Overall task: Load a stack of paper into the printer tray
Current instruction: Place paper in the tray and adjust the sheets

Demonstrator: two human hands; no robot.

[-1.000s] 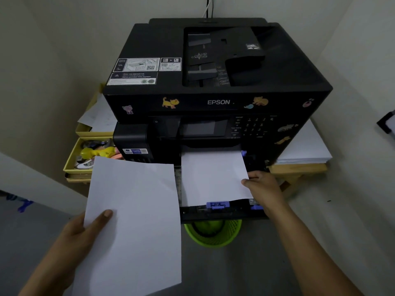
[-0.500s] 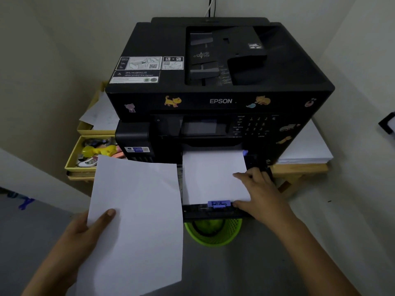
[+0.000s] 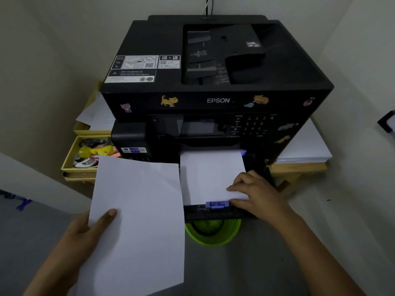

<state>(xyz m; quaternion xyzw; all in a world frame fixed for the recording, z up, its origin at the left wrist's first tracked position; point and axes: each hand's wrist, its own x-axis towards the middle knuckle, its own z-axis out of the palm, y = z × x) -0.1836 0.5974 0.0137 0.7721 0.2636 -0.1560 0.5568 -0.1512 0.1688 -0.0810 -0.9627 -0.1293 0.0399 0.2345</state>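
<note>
printer [image 3: 215, 60] front says "EPSON" in white | keypad [image 3: 256, 124] has digits, too tiny to read tbh | warning sticker [image 3: 130, 75] up top mentions pigment ink, rest is a blur

We see the printer [image 3: 213, 86] on a table [image 3: 299, 168], its tray [image 3: 213, 212] pulled out in front with paper [image 3: 210, 174] in it; a basket [image 3: 213, 231] sits below, drawers [image 3: 85, 154] left, a paper stack [image 3: 305, 148] right
</note>
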